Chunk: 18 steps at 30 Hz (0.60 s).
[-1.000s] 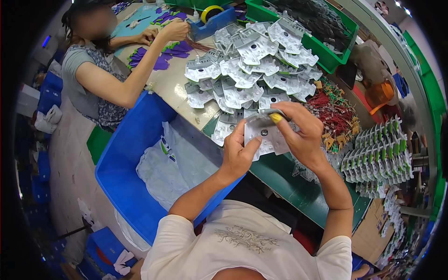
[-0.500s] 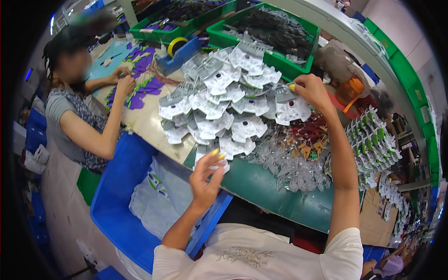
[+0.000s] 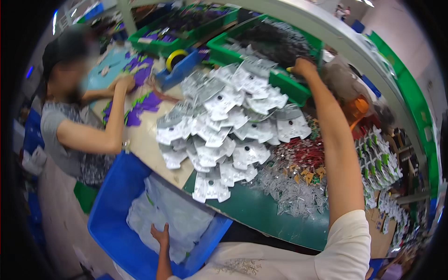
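My left hand (image 3: 160, 234) hangs over a large blue bin (image 3: 112, 196), thumb and fingers apart, with nothing in it. Inside the bin lies a whitish translucent plastic sheet or bag (image 3: 175, 210). My right arm stretches across the table, and my right hand (image 3: 304, 68) is at the near right part of a green tray (image 3: 219, 53) heaped with dark parts (image 3: 275, 39). A yellow fingertip covering shows on that hand; its fingers are blurred and partly hidden. Between the hands spreads a big overlapping pile of white and grey moulded plastic parts (image 3: 224, 102).
Clear plastic pieces (image 3: 298, 198) and red wires (image 3: 303, 151) lie beside the pile on the green tabletop (image 3: 247, 212). White-and-green assemblies (image 3: 378, 158) are stacked at right. A tape dispenser (image 3: 177, 60) stands behind. At left a co-worker (image 3: 88, 121) handles purple pieces (image 3: 144, 105).
My left hand has dropped from the pile's near edge to over the blue bin. My right hand has moved away from a white part at the pile's right to the green tray.
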### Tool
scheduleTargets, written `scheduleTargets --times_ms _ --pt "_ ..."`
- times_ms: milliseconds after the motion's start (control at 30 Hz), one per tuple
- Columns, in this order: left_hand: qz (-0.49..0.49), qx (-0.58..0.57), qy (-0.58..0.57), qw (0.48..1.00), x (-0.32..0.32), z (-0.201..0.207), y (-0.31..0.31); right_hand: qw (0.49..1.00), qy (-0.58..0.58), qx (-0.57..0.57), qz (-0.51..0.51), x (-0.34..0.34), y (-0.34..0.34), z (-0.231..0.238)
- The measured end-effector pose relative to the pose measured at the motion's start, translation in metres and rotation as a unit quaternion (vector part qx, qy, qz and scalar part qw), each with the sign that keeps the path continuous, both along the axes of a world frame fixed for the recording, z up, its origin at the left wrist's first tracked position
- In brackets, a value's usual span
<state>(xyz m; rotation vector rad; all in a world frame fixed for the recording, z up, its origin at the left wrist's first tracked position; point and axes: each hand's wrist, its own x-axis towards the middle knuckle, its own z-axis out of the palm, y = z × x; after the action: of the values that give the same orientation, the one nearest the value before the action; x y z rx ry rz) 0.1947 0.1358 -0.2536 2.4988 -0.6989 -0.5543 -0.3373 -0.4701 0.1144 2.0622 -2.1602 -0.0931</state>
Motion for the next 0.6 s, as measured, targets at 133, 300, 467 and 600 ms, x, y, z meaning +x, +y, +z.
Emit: scheduleTargets --times_ms 133,300,467,600 --pt "-0.003 0.104 -0.013 0.995 0.004 -0.011 0.026 0.995 -0.095 0.002 0.041 -0.043 -0.044 -0.031" --pt "0.074 0.027 0.177 0.981 -0.025 -0.079 -0.068 0.933 -0.272 -0.223 0.07 -0.173 -0.063 -0.012" --pt "0.091 0.147 0.167 0.971 -0.093 -0.02 -0.131 0.87 -0.467 -0.159 -0.009 -0.15 0.012 0.004" --pt "0.087 0.022 0.096 0.991 -0.109 -0.098 -0.094 0.804 -0.559 -0.202 0.03 -0.004 0.149 0.035"
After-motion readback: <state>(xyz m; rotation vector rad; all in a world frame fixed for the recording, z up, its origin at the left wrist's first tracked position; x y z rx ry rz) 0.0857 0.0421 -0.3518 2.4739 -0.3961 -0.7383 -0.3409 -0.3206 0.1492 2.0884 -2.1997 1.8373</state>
